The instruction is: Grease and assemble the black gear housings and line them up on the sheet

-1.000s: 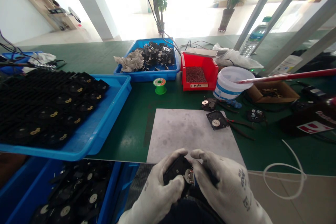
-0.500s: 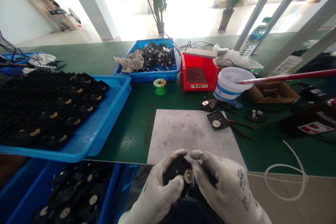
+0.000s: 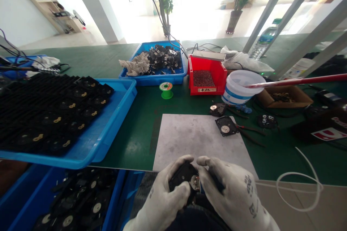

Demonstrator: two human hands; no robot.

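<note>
Both my hands wear white gloves and work close together at the table's front edge. My left hand is closed around a flat black plastic housing, thumb pressed on its face. A small round metal piece shows at the housing's right side, between the hands. My right hand has its fingers curled around a dark part, mostly hidden by the glove; whether it belongs to the same housing I cannot tell. Beyond the hands lies a smudged white sheet, with a black housing with wires on its right edge.
At left, a blue tray holds rows of black housings; a lower blue bin holds more. Further back are a blue tray of small parts, a solder spool, a red bin, a white bucket and a cardboard box.
The view has shifted very slightly, so the table things sit a little lower and further right. Both hands keep nearly the same grip and place.
</note>
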